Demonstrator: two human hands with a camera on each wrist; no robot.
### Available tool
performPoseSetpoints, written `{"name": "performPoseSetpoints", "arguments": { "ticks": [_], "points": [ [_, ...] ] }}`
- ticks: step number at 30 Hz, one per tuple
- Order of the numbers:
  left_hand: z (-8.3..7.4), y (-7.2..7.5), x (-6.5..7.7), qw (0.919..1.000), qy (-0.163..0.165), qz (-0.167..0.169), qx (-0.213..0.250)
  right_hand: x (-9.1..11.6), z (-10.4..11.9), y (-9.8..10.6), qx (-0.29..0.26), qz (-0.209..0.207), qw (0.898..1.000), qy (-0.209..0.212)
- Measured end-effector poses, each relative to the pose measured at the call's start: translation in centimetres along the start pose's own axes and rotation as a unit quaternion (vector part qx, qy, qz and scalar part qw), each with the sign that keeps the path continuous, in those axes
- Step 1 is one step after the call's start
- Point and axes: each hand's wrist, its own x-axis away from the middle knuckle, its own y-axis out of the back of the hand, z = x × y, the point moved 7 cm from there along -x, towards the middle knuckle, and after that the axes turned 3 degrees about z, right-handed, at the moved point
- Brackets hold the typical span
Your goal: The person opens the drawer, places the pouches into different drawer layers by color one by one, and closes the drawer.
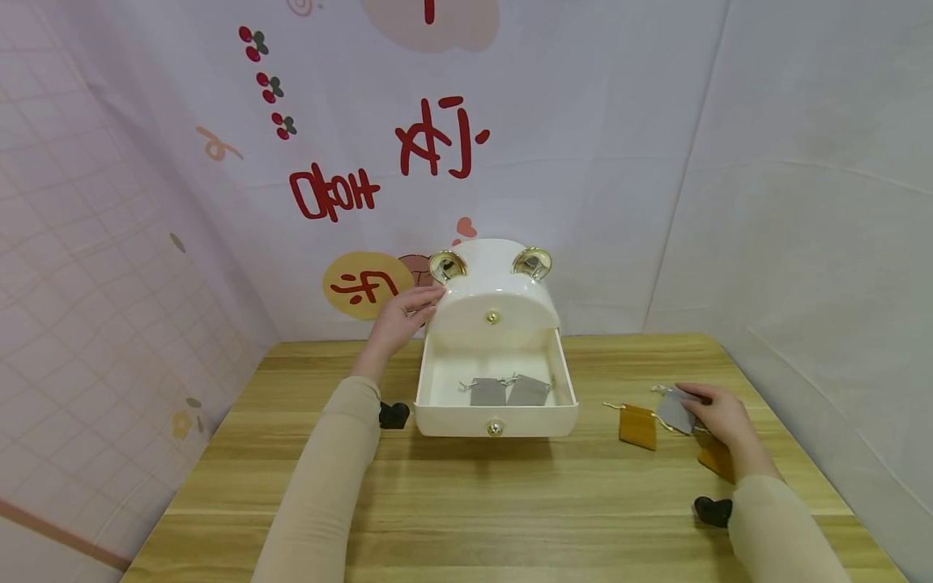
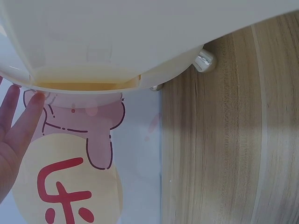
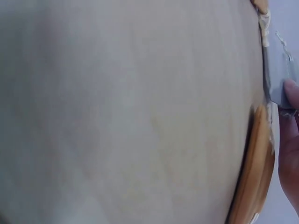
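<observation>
the right hand (image 1: 717, 414) is clamping a grey pouch (image 1: 675, 411) between thumb and fingers over the right part of the wooden table (image 1: 510, 518), while one orange pouch (image 1: 637, 427) is lying just beside it and a second orange pouch (image 1: 716, 459) is showing partly behind the wrist; the left hand (image 1: 397, 322), fingers extended and gripping nothing, is touching the side of the white cabinet (image 1: 496, 283), whose pulled-out drawer (image 1: 452, 421) is holding two more grey pouches (image 1: 487, 392)

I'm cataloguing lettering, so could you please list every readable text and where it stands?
"乐": red, on the backdrop's yellow circle.
Other red characters, higher on the backdrop: too stylised to read surely; the topmost is cut off.
None visible on the white drawer box or pouches.
</observation>
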Motion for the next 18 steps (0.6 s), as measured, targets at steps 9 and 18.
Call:
{"name": "performPoseSetpoints", "arguments": {
  "ticks": [9,18],
  "points": [
    [0.0,0.0,-0.1,0.9999,-0.004,0.002,-0.011,-0.4,1.4,0.6,-0.032,-0.014,0.999,-0.006],
    [0.0,0.0,0.0,1.0,0.0,0.004,-0.003,-0.6,4.3,1.5,-0.034,-0.039,0.999,0.016]
  ]
}}
